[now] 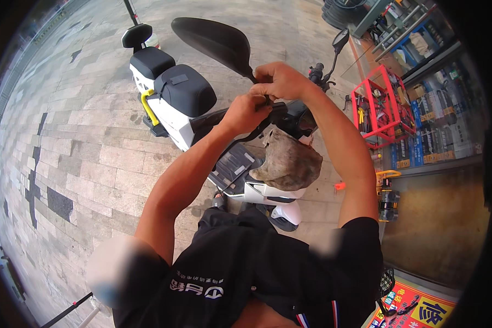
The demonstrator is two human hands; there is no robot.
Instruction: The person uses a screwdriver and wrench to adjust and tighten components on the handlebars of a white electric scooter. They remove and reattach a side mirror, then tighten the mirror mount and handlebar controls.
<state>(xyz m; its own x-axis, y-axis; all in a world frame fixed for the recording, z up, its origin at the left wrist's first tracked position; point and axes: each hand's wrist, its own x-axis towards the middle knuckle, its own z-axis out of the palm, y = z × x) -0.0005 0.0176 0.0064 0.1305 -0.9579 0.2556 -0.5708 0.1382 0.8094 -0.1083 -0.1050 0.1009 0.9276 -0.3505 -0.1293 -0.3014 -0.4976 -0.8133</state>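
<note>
My left hand (pixel 249 112) is closed at the base of the stem of the black scooter mirror (pixel 210 41), just below my right hand (pixel 276 81), whose fingers are curled at the same stem. Whatever small part lies under the fingertips is hidden. The white electric scooter (pixel 180 131) stands sideways in front of me, with a black seat (pixel 183 93) and a yellow grab rail (pixel 148 106). A dirty grey-brown cloth (pixel 290 164) drapes over its front, below my hands, above the black footboard (pixel 227 169). The other mirror (pixel 339 41) rises beyond my right hand.
A red wire rack (pixel 358 139) holding tools stands at the right, beside stacked boxes (pixel 437 131) along a shopfront. Stacked tyres (pixel 339 13) sit at the top right. Paving (pixel 65 153) spreads to the left. A coloured sign (pixel 410 309) lies at the lower right.
</note>
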